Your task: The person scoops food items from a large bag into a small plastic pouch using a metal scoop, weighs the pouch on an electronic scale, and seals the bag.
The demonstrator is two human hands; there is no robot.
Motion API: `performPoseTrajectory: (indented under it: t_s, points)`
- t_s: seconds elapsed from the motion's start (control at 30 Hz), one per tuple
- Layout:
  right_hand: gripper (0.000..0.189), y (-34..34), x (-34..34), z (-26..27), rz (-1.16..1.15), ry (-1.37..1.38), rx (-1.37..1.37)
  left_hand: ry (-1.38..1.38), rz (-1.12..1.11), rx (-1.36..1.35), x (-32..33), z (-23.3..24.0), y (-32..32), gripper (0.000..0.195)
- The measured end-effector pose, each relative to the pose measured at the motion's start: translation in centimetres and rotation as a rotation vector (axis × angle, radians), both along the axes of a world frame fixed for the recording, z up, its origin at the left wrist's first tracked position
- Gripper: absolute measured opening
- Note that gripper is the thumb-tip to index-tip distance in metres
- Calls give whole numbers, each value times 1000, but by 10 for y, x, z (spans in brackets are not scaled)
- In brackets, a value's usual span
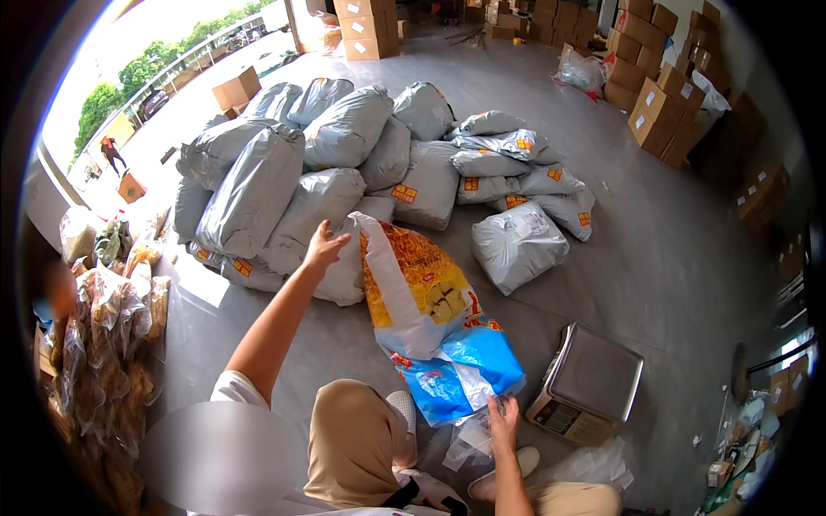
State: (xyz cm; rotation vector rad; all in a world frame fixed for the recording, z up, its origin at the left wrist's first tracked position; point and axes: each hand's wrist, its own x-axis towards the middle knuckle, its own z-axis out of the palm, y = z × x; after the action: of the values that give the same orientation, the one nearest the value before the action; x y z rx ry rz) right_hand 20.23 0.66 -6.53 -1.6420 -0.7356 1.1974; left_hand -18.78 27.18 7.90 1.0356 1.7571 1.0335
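Observation:
A large printed plastic bag, yellow-orange at its far end and blue and white at its near end, stretches out flat before me. My right hand grips its near edge with the fingertips. My left hand reaches forward beside the bag's far end, fingers apart and holding nothing. A digital weighing scale with a metal top stands on the floor to the right of the bag. Beyond the scale sits a stuffed grey plastic parcel bearing a label.
Stuffed grey sacks are piled ahead, with smaller grey packages to their right. Clear bags of dried brown goods line the left side. Cardboard boxes stand at the right, and clear plastic scraps lie near my feet. A person is outside.

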Motion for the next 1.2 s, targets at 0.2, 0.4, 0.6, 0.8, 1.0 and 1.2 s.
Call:
performPoseTrajectory:
  t_s: [0.2,0.4,0.6,0.8,1.0,1.2]
  points:
    - [15,11,-11,9,70,75,32,183,46,31,-2,-34,75,82]
    - [25,3,-13,-12,126,-161,-34,65,89,155,16,-60,85,22]
    - [22,4,-20,-10,27,-19,-55,182,-183,331,38,-71,44,5]
    - [21,-8,-14,-40,-48,-107,-80,42,-249,421,97,-10,-28,5]
    - [23,2,-19,-37,-28,115,-3,84,-129,342,72,-14,-5,6]
    - [21,-1,-11,-45,-58,49,12,48,-255,477,121,14,-28,6]
